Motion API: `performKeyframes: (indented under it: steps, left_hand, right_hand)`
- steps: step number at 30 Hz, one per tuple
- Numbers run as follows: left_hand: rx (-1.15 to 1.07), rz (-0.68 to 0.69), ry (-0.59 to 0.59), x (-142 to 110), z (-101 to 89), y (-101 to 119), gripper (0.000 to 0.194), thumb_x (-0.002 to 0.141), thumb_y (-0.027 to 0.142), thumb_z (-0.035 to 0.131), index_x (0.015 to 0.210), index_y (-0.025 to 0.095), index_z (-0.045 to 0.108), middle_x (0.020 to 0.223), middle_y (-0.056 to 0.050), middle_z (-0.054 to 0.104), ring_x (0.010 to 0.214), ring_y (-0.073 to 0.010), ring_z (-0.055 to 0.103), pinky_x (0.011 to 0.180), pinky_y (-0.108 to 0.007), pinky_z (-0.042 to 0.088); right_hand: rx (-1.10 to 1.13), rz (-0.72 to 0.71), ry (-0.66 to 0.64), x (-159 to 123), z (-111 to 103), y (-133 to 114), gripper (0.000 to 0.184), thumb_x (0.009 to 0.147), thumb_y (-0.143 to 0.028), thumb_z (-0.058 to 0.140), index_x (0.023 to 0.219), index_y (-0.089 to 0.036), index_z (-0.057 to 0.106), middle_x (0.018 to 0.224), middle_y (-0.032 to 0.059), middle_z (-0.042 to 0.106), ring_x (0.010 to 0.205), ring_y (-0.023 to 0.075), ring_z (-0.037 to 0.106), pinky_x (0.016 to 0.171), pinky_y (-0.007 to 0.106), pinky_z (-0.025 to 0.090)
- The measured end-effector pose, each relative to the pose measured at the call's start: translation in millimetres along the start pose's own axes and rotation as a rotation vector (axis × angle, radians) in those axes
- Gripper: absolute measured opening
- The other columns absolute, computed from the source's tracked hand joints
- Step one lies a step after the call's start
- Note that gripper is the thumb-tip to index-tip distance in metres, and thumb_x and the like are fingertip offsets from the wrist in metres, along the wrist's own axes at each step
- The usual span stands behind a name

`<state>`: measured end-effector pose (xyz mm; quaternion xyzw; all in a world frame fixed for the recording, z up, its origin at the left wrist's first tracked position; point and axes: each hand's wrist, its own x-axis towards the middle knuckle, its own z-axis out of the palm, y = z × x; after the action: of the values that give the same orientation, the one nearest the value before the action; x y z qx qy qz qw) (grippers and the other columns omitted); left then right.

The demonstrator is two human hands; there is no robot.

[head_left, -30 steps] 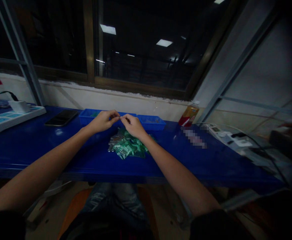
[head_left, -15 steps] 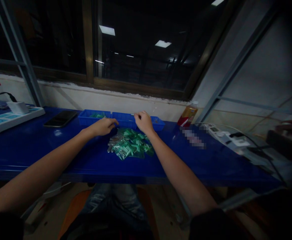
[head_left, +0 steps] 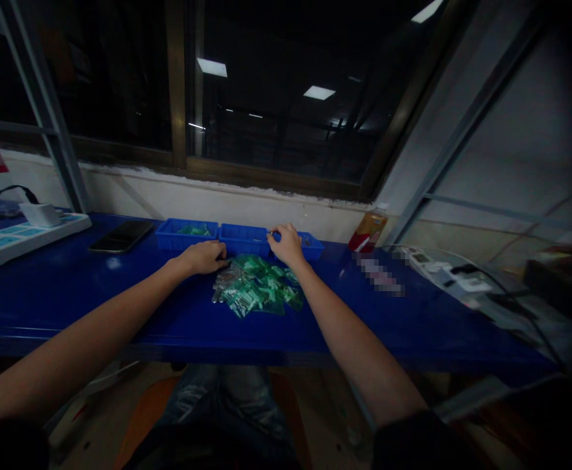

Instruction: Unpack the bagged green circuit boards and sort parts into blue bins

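Note:
My left hand (head_left: 206,257) is at the left edge of a pile of small green-tinted clear plastic bags (head_left: 261,287), its fingers curled down and closed at the bags; what lies between the fingertips is hidden. My right hand (head_left: 286,245) is raised over the blue bins, thumb and forefinger pinched on something tiny that I cannot make out. Behind the hands stand the left blue bin (head_left: 168,241), with green bags inside, the middle blue bin (head_left: 239,245) and the right blue bin (head_left: 316,249), partly hidden by my right hand. Thin metal pieces show at the pile's left side.
A phone (head_left: 122,236) and a white power strip (head_left: 31,236) lie on the left of the blue table (head_left: 168,326). To the right stand a bottle with a red and yellow label (head_left: 368,232) and another power strip with cables (head_left: 454,277). A wall and window close off the back.
My left hand has lowered to the pile's edge and its fingers have drawn together. My right hand stays over the bins, turned slightly, still pinching. The view has tilted a little.

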<state>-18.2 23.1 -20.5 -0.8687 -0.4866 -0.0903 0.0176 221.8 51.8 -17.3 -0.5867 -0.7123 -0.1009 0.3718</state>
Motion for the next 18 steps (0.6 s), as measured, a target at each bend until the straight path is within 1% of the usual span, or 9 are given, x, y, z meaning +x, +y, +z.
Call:
performKeyframes:
  steps: [6,10,15,18]
  left_hand:
    - [0.051,-0.028,-0.003,-2,-1.2,9,0.029,0.079,0.035,0.043,0.101,0.023,0.059,0.107,-0.007,0.06,0.094,-0.0222,0.059,0.078,-0.031,0.045]
    - [0.043,-0.072,-0.018,-3,-2.7,12,0.029,0.079,0.038,0.044,0.099,0.024,0.06,0.107,-0.006,0.06,0.094,-0.0219,0.059,0.078,-0.03,0.045]
    - [0.032,-0.108,-0.007,-3,-2.5,9,0.028,0.078,0.038,0.046,0.096,0.023,0.062,0.107,-0.007,0.062,0.093,-0.0223,0.059,0.076,-0.029,0.046]
    - [-0.013,-0.14,0.016,-2,-2.1,5,0.027,0.079,0.035,0.044,0.094,0.021,0.062,0.099,-0.009,0.065,0.088,-0.0243,0.061,0.072,-0.032,0.046]
  right_hand:
    - [-0.001,-0.004,-0.032,0,-1,2,0.022,0.08,-0.03,0.047,0.095,-0.023,0.063,0.096,0.0074,0.054,0.098,0.0236,0.05,0.08,0.039,0.041]
    - [0.01,-0.008,-0.053,0,-1,2,0.024,0.081,-0.027,0.046,0.097,-0.025,0.063,0.098,0.0071,0.053,0.099,0.0231,0.05,0.081,0.039,0.041]
    - [0.027,0.008,-0.053,1,-1,3,0.021,0.079,-0.03,0.05,0.094,-0.024,0.064,0.094,0.0066,0.053,0.097,0.0229,0.051,0.081,0.038,0.041]
    - [0.052,0.015,-0.03,2,0,4,0.021,0.077,-0.033,0.052,0.09,-0.022,0.064,0.092,0.0062,0.054,0.094,0.0226,0.051,0.081,0.038,0.041]
